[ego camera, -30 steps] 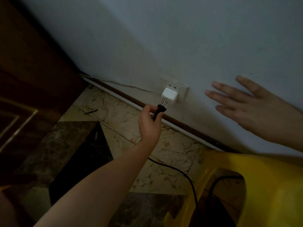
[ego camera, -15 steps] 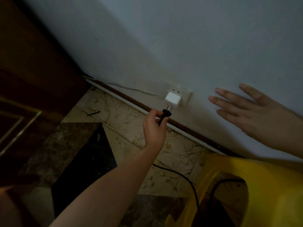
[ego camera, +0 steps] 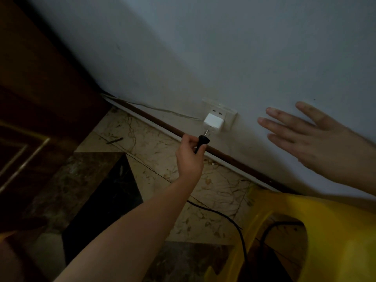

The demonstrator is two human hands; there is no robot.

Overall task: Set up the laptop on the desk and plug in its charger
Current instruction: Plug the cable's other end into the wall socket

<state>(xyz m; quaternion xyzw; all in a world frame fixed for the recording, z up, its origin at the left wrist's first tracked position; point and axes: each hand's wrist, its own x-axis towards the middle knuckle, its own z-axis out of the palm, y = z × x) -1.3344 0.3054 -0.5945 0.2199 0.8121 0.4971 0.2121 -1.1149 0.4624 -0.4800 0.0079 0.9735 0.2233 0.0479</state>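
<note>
**Charger plug held at a wall adapter, low on the wall**

Far left: dark wooden furniture (ego camera: 36, 102) with a pale inlaid line, dim and hard to read. Beside it: marbled floor tiles (ego camera: 154, 147), light slabs against darker ones, with a small dark scrap lying near the skirting.

Centre: left hand (ego camera: 189, 157) reaching forward from the lower edge, forearm bare, fingers curled tightly around the black charger plug (ego camera: 203, 140). Metal prongs pointing up toward the underside of a white adapter (ego camera: 213, 122); tips at or just inside the adapter, depth of insertion impossible to judge. Adapter seated in a white wall socket (ego camera: 220, 115), two free slots visible above it. Thin pale wire running along the wall to the left of the socket, above a brown skirting strip (ego camera: 230, 157).

Below the hand: black charger cable (ego camera: 225, 216) trailing across the tiles and curving down behind a yellow plastic chair (ego camera: 325, 231) at lower right.

Right: right hand (ego camera: 317, 139) fully open, fingers spread and extended, palm toward the pale wall (ego camera: 223, 47), holding nothing; actual contact with the wall not discernible. Well apart from the socket.
</note>
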